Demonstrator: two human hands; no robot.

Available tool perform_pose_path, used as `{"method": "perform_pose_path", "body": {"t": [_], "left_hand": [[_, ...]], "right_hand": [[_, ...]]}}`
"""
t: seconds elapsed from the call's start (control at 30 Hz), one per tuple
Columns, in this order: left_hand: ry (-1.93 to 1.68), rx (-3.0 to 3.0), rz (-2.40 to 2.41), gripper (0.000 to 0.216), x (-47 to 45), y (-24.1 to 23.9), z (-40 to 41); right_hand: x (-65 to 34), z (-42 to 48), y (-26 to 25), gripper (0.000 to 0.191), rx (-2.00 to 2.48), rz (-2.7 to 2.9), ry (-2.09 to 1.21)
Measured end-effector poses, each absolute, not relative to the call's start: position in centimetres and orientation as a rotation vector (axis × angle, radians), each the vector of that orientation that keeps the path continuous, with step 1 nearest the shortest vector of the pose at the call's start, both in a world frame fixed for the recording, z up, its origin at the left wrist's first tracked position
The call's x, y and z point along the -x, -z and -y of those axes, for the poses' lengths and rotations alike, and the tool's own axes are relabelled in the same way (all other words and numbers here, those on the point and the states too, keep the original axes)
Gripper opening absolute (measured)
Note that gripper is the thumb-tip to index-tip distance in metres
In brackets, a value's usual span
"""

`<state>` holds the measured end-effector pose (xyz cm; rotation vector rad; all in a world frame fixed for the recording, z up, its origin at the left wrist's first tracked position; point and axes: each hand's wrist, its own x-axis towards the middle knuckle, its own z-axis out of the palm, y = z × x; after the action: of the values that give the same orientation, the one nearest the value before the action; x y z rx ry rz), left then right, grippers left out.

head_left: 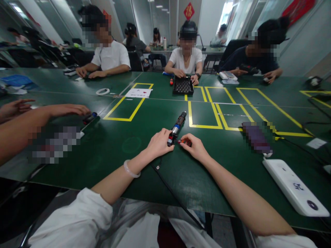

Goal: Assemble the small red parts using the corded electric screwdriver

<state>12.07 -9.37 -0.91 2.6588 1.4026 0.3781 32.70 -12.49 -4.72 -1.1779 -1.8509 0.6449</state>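
Observation:
On the green table in front of me, my left hand point(161, 143) is closed around the lower end of a slim cylindrical device point(176, 128). It has a dark barrel, a silver-and-blue middle and exposed red parts near the hand, and it points up and to the right. My right hand point(193, 147) pinches a short red-and-black screwdriver point(185, 141), partly hidden by the fingers. Its tip points left, right beside the device's lower end; whether they touch is too small to tell.
A black cable point(168, 186) runs off the near edge. At right are a white power bank point(296, 187) and a phone point(257, 137). A co-worker's hand point(69, 109) reaches in from the left beside another device point(90, 118). Across the table, a person handles a black tray point(183, 92).

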Motion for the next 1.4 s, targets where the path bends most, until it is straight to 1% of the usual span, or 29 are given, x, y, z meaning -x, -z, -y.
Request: {"method": "perform_pose_path", "body": {"t": [0.23,0.4,0.53,0.77,1.07,1.13,1.4], "left_hand": [[-0.353,-2.718,-1.260,0.060,-12.7,0.8,10.3],[-0.374,-2.728,-1.222,0.059,-12.7,0.9,10.3],[-0.392,-2.733,-1.209,0.059,-12.7,1.1,10.3],[-0.376,-2.742,-1.285,0.065,-13.0,1.3,10.5],[-0.354,-2.801,-1.368,0.061,-13.3,0.9,9.9],[-0.328,-2.820,-1.395,0.061,-13.1,0.8,9.8],[-0.184,-2.739,-1.689,0.064,-9.7,0.2,7.4]], "right_hand": [[-32.3,12.5,4.9,0.012,1.250,1.978,-0.575],[-32.2,12.7,4.8,0.010,1.289,2.028,-0.483],[-32.1,12.9,4.8,0.017,1.225,2.032,-0.542],[-31.9,13.3,4.6,0.025,1.190,2.032,-0.558],[-32.2,13.4,4.4,0.035,1.165,1.991,-0.640],[-32.4,13.3,4.4,0.033,1.164,1.979,-0.659],[-32.8,13.0,4.6,0.017,1.177,1.986,-0.647]]}}
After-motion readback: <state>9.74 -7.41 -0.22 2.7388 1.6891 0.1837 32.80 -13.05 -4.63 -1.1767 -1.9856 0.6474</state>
